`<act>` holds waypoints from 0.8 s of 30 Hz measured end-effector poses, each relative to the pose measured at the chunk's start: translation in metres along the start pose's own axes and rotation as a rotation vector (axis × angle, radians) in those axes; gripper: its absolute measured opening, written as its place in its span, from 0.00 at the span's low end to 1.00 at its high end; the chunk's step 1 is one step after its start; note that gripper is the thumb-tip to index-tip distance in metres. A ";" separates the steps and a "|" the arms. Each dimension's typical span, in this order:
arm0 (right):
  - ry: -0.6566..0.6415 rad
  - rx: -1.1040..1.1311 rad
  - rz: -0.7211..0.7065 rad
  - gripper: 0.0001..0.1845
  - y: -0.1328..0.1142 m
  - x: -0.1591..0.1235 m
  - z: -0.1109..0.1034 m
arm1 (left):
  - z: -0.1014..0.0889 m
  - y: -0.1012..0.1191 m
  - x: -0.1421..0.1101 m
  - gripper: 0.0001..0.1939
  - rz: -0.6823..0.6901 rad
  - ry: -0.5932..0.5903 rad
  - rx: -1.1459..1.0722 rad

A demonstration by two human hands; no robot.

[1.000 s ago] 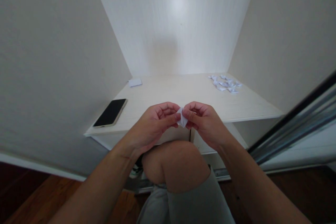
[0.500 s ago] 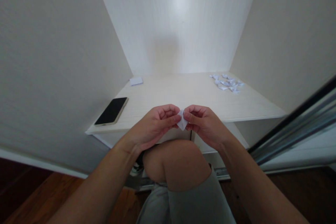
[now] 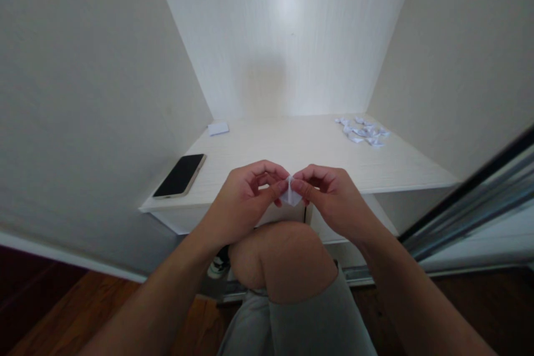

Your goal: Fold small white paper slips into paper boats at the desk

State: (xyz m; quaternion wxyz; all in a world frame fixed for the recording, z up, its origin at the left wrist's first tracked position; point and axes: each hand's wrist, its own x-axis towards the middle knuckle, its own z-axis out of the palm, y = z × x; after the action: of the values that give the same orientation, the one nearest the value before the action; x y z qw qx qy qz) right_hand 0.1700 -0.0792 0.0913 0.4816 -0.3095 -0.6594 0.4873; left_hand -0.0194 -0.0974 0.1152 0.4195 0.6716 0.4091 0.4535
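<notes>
A small folded piece of white paper (image 3: 291, 196) is held between my two hands, just in front of the shelf's front edge and above my knee. My left hand (image 3: 254, 192) pinches its left side with thumb and fingers. On the other side my right hand (image 3: 327, 194) pinches it near the top, the thumbs almost touching. A crease runs down the paper's middle, and its lower part spreads out below the fingertips. The fingers hide its upper edges.
On the white shelf (image 3: 275, 144), a phone (image 3: 180, 176) lies at the left front and a small stack of white paper (image 3: 218, 128) at the back left. Several folded white paper pieces (image 3: 362, 132) lie at the back right. A sliding door frame (image 3: 471, 206) stands at right.
The paper has turned from a narrow diamond to a wider shape in my fingers. Both hands have shifted slightly, with the fingertips closer together at its top.
</notes>
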 end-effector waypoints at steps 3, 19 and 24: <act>0.066 -0.118 -0.060 0.11 -0.004 -0.004 0.004 | 0.003 0.007 -0.004 0.04 0.054 0.064 0.131; 0.110 0.054 -0.085 0.09 -0.005 -0.001 0.009 | 0.022 0.006 -0.014 0.05 0.066 0.180 -0.019; 0.127 0.195 0.003 0.11 0.000 0.000 0.012 | 0.021 -0.005 -0.014 0.08 -0.023 0.129 -0.156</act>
State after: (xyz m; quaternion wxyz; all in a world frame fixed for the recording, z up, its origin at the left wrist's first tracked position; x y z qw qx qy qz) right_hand 0.1587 -0.0829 0.0903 0.5494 -0.2924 -0.5766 0.5293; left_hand -0.0037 -0.1128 0.1016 0.4485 0.6014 0.4064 0.5215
